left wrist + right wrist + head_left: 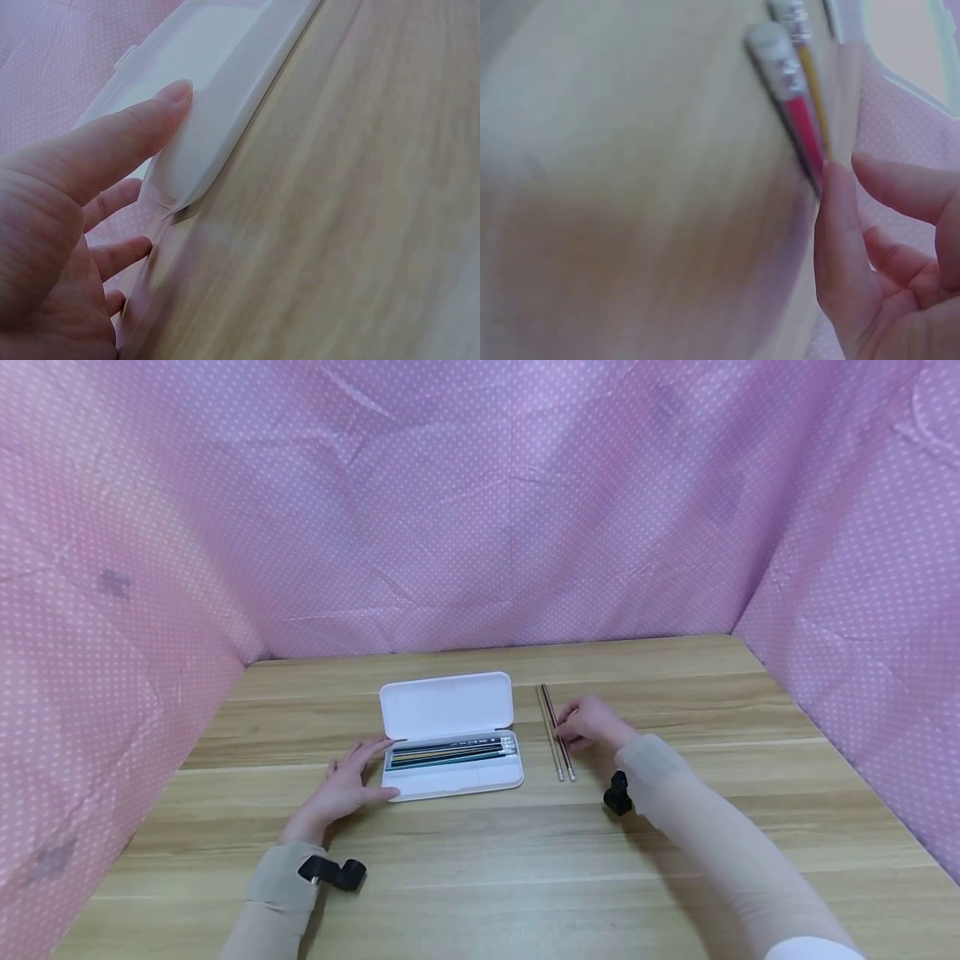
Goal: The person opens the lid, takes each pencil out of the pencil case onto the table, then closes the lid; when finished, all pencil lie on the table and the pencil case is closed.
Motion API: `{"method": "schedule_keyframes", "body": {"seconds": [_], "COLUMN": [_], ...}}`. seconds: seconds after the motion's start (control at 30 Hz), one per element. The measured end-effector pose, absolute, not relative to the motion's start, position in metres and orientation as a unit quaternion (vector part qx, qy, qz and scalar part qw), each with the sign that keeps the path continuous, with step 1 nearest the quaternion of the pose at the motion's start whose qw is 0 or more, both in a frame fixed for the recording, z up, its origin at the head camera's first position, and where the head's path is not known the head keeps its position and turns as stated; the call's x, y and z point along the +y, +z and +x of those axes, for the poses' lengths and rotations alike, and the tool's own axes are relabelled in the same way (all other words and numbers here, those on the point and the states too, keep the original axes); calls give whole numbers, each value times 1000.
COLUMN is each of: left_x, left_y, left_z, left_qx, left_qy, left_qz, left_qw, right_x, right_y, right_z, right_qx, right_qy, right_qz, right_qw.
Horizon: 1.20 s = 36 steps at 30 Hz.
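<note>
A white pencil case (457, 792) lies with its lid (446, 706) raised at the back. Several pencils (450, 752), dark and gold, lie lengthwise inside it. My left hand (347, 787) spans the case's left end with fairly straight fingers. Its thumb (142, 131) rests on the front part of the case. To the right of the case, a dark red pencil (551, 710) and a yellow pencil (547, 727) lie side by side on the table. My right hand (592, 724) is over the red pencil, thumb and forefinger slightly apart; whether they touch it is unclear.
Beneath everything is a wood-grain table (480, 877). Pink dotted cloth (480, 527) hangs behind the table and along both sides. Each wrist carries a strap with a small black mount (333, 870).
</note>
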<state>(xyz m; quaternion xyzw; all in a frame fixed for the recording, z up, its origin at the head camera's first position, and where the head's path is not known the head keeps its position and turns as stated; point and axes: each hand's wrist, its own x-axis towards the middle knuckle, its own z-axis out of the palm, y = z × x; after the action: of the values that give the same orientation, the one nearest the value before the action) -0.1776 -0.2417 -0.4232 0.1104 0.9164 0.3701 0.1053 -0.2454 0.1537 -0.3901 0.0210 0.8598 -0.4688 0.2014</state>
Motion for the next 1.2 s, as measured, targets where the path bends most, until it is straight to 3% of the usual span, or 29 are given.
{"method": "schedule_keyframes", "body": {"seconds": [0.53, 1.2], "left_x": [-244, -244], "left_y": [-426, -426], "left_z": [-180, -180], "left_qx": [916, 915], "left_qy": [371, 374], "left_qz": [104, 105], "left_qw": [110, 108], "right_x": [112, 50], "right_y": [-373, -384], "right_z": [-235, -220], "right_qx": [910, 900], "right_qy": [-372, -351], "right_qz": [-108, -219], "right_qw": [145, 134]}}
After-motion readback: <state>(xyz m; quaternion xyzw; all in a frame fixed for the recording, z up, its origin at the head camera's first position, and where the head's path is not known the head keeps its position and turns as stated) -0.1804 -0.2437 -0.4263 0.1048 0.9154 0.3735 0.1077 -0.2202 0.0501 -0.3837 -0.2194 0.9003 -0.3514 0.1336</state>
